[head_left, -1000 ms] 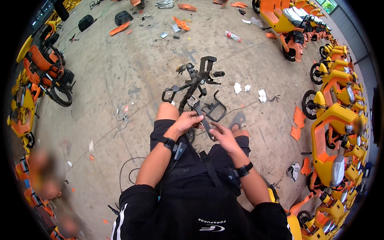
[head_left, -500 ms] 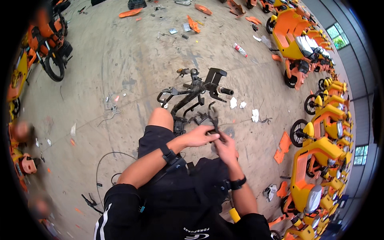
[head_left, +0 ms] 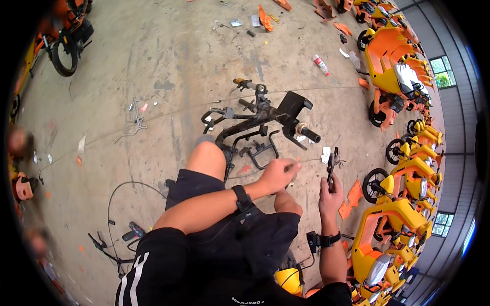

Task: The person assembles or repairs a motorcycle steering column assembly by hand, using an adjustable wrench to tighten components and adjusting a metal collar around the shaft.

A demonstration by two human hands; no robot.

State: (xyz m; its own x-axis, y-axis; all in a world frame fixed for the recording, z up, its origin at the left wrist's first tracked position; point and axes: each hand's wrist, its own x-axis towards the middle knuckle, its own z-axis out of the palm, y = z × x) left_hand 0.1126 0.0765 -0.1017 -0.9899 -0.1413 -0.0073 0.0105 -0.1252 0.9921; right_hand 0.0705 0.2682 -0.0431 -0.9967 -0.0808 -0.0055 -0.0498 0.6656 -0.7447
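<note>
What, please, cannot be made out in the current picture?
All in the head view:
Left hand: its back faces the camera, hiding whether the palm holds anything.
Wrench: the right hand covers its lower handle.
Black frame: its near end goes behind the left knee.
Orange motorbike: cut off by the dark fisheye rim at upper left.

dark wrench (head_left: 333, 163), held near-vertical, right of the picture's centre; black tubular vehicle frame (head_left: 240, 126), branching, slanting just above centre, one dark handlebar grip (head_left: 313, 135) pointing to the lower right.
</note>
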